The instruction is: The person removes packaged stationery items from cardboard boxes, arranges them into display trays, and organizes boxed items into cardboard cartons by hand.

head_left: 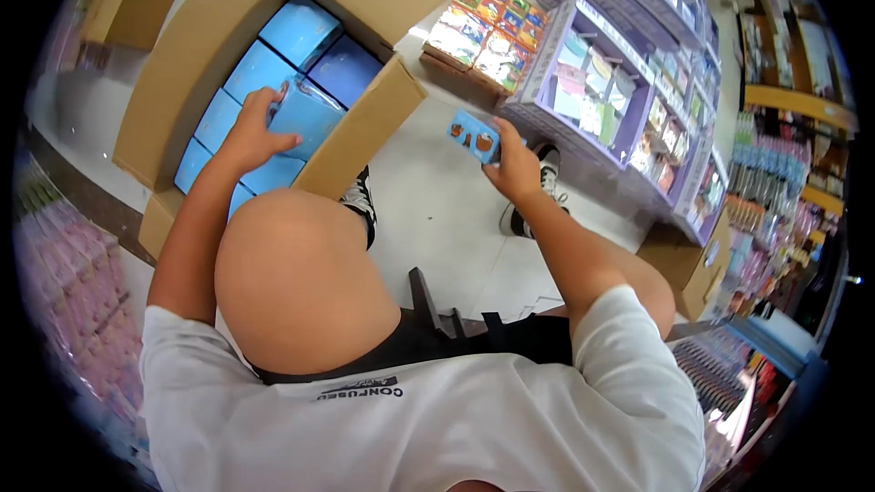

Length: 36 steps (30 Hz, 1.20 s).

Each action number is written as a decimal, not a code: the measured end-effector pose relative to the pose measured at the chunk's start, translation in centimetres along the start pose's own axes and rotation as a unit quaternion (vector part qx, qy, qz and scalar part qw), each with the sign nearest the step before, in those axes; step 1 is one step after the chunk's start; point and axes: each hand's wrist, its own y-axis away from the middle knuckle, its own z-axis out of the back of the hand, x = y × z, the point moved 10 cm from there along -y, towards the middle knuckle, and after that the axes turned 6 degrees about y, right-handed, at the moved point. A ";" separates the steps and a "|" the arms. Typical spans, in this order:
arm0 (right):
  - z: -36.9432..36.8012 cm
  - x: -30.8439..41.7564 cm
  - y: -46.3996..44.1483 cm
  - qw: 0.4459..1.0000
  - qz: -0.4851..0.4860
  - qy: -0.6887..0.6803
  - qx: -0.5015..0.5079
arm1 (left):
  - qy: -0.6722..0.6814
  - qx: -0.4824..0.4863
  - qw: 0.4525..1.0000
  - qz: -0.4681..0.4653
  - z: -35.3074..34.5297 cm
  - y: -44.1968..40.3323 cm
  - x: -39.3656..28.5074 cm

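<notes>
Boxes point(260, 70) sit inside the open carton point(202, 35) at upper left, left of the display trays point(592, 82) at upper right.

Brightly and evenly lit, with soft glare on the floor point(428, 219) and sheen across the blue boxes point(299, 29); bends strongly toward blurred, black-rimmed edges.

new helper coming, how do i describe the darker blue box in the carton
Find the open cardboard carton on the left. Inside, just beyond the glossy box in the left hand, sits the darker blue box. Its violet-blue tone sets it apart from its light blue neighbours.
</notes>
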 end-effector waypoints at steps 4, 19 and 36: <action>-2.2 -2.9 -2.3 0.997 -0.014 0.000 -0.079 | 0.021 0.145 0.989 0.002 -5.8 3.8 -2.7; -13.7 -1.0 1.2 0.984 -0.086 0.086 0.131 | 0.095 0.000 0.995 0.036 -4.6 0.1 0.3; -12.6 -6.5 -6.7 0.985 -0.118 0.103 0.071 | -0.091 -0.072 0.968 -0.221 6.9 -1.1 -16.5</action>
